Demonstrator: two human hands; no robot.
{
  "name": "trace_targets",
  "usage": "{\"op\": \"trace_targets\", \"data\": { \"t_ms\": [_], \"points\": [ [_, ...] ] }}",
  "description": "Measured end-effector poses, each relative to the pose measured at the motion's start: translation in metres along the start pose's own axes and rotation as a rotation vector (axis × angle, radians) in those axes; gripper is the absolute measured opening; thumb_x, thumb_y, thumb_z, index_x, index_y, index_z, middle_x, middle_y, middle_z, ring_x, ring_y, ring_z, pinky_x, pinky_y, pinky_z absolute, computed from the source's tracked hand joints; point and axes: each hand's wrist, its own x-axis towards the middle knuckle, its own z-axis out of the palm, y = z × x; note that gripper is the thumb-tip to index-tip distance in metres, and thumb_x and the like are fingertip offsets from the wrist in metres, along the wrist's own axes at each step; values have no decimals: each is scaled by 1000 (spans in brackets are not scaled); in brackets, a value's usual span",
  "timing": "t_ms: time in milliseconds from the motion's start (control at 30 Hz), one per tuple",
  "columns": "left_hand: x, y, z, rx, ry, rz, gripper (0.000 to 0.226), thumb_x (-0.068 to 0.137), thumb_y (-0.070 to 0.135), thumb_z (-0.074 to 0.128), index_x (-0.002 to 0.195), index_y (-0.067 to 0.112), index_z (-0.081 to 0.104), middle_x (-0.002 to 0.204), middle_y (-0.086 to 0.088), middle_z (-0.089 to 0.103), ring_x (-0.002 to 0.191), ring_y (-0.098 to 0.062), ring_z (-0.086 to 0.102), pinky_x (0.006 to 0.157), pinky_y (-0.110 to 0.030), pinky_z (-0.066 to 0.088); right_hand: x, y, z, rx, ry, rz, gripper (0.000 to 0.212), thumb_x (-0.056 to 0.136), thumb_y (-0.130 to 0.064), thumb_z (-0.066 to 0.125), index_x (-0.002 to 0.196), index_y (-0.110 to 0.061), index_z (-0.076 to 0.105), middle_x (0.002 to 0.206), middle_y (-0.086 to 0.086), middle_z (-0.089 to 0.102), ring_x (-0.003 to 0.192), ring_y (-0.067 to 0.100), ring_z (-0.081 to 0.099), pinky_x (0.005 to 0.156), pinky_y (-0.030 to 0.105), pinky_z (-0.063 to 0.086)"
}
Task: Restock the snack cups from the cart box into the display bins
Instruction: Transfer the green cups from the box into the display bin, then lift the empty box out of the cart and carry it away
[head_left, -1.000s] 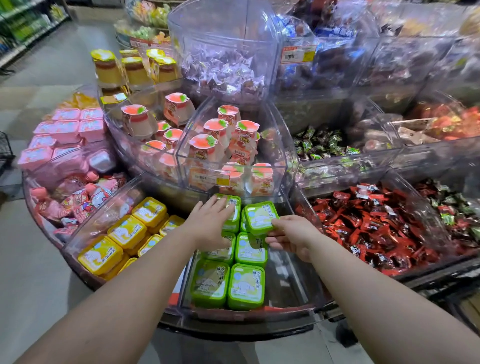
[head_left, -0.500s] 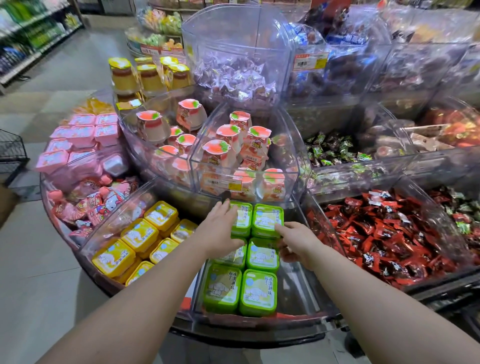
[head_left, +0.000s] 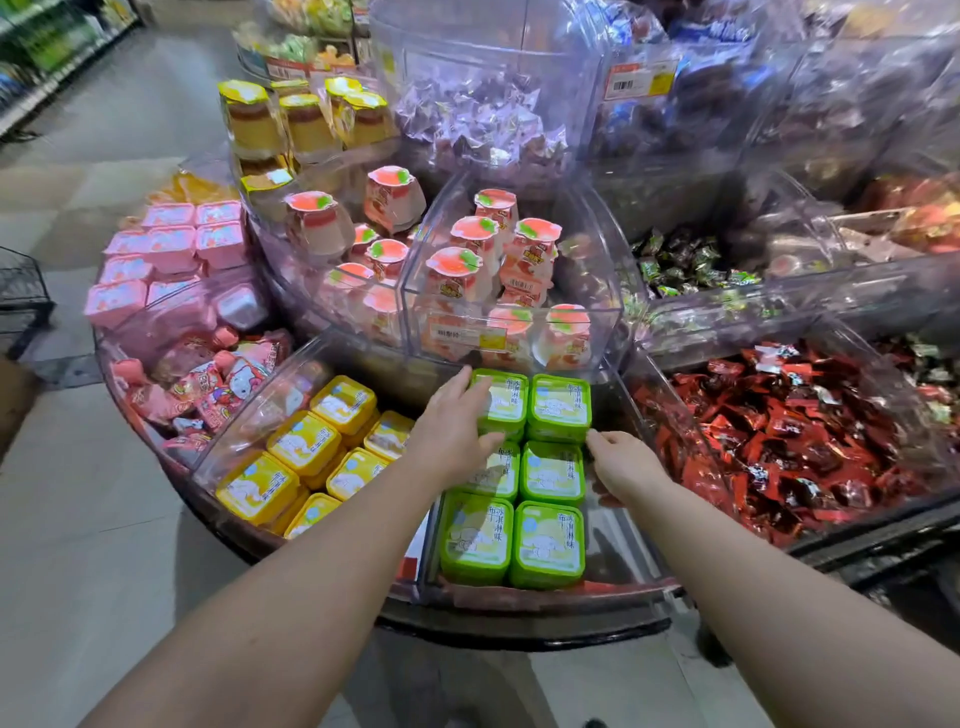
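The left hand (head_left: 451, 435) lay with straight fingers flat on the back-left green cup (head_left: 500, 402), seemingly squaring it against its neighbour (head_left: 560, 407). The right hand (head_left: 621, 464), fingers loosely bent and holding nothing, touched that stack's side. 2 tidy columns of green cups filled the clear bin (head_left: 636, 553), probably for neat facing.

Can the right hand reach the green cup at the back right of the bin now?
Probably yes. The right hand hovers open just beside the back right green cup, and nothing lies between them; the left hand rests on the neighbouring cup, not this one.
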Motion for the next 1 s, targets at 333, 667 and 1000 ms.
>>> {"op": "trace_targets", "data": {
  "t_ms": [333, 667, 1000],
  "points": [
    [-33, 23, -8, -18, 72, -94, 72, 90, 39, 60, 150, 21, 24, 160, -4, 12, 147, -22, 9, 117, -40, 19, -44, 15, -6, 256, -188, 30, 39, 95, -8, 42, 126, 16, 41, 80, 9, 53, 68, 19, 47, 61, 28, 36],
    [-96, 184, 56, 170, 45, 55, 76, 84, 51, 58, 147, 18, 30, 156, -12, 25, 143, -31, 21, 117, -43, 20, -138, 126, -133, -88, 281, -206, 44, 89, -33, 59, 131, -18, 56, 122, 4, 64, 111, 22, 60, 96, 32, 46],
    [-212, 416, 187, 288, -102, 382, 76, 86, 61, 48, 148, 23, 24, 159, -10, 15, 146, -31, 9, 118, -51, 10, -271, 318, -305, -423, 635, 73, 67, 88, -57, 48, 147, -38, 24, 154, 8, 28, 141, 32, 23, 113, 46, 27]
  ]
}}
